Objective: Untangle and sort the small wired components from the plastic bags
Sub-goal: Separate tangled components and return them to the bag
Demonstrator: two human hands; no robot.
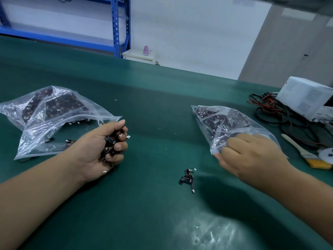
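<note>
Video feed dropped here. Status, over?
Left hand grips tangled black wired components. Right hand holds clear plastic bag. One component loose on green mat. No obstruction seen.

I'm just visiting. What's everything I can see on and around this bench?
Green table mat: one, covers the bench.
Left clear plastic bags: two, overlapping, holding dark wired parts.
Right clear plastic bag: one, same contents.
Loose black wired component: one, mat centre.
White vented box: one, far right.
Black and red cables: a tangle, beside box.
Yellow-bristled brush: one, right edge.
Blue metal shelving: one, background left.
Left hand: grips bundle of wired components.
Right hand: fingers grip right bag.
</note>
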